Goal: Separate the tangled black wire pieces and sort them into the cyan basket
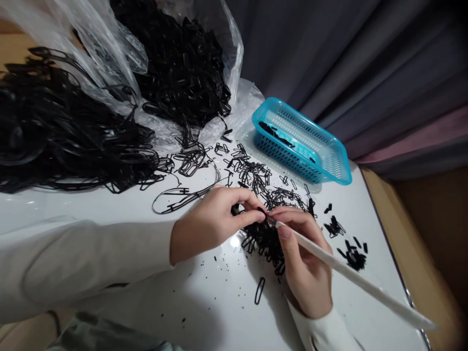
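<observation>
My left hand (pixel 215 212) pinches a small black rubber-like piece (pixel 261 212) between thumb and forefinger. My right hand (pixel 305 258) grips a long, slim white tool (pixel 351 270) near its dark tip. That tip meets the black piece, or lies very close to it; the fingers partly hide the spot. Under both hands spreads a heap of small black loop-shaped pieces (pixel 268 239) on the white table (pixel 193 312). One loose black loop (pixel 259 291) lies apart, nearer to me.
A blue perforated basket (pixel 338 168) at the back right holds some black pieces. Small black piles (pixel 354 257) lie to the right. Tangled black strips (pixel 73 131) cover the left, with more strips (pixel 183 68) in a clear plastic bag (pixel 237 53). A dark curtain (pixel 329 44) hangs behind.
</observation>
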`<state>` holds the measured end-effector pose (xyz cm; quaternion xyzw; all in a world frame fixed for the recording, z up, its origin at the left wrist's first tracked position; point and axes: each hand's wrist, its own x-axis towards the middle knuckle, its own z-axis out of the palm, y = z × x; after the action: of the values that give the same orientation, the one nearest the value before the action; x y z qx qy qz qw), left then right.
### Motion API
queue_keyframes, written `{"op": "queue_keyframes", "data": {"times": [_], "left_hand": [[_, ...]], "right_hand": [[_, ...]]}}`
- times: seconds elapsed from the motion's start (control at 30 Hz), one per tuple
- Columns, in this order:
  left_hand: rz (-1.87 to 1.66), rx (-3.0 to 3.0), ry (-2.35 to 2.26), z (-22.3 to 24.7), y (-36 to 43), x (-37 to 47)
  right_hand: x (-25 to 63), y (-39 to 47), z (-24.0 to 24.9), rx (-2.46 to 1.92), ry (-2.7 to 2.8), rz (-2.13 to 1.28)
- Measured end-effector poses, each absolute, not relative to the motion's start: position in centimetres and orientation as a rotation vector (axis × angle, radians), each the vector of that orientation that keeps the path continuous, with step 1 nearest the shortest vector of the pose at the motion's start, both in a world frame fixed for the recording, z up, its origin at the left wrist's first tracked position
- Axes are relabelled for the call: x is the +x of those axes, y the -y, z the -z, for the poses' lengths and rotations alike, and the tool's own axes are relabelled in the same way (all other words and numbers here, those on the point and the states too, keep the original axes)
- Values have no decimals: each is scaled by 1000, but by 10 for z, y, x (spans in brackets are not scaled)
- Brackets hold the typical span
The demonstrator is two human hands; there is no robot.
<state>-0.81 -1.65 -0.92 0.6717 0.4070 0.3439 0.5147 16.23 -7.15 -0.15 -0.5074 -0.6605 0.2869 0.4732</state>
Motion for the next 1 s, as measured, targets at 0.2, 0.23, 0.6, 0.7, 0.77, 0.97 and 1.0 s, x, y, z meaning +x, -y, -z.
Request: {"op": "queue_keyframes", "data": {"times": [0.2,0.23,0.6,0.7,0.77,0.97,1.0], "left_hand": [[-808,1622,-996,14,18,-8],[-808,1622,-998,15,18,-8],[-717,1705,-1170,16,23,-5],[-675,1746,-1246,16,24,-4],[-681,1721,-1236,15,23,-4],[-738,1665,-1156,6,21,-5],[-736,1640,-1135,5,21,-6]], "right_hand": [[161,71,6,-1261,1711,-589],[161,71,7,-1258,1747,-549],[152,75,15,-1446,1980,-263],[154,74,15,-1417,1947,-206],[154,74,13,-1406,1901,-153],[153,76,11,-1362,1812,-74],[153,76,11,-1351,1819,-54]]}}
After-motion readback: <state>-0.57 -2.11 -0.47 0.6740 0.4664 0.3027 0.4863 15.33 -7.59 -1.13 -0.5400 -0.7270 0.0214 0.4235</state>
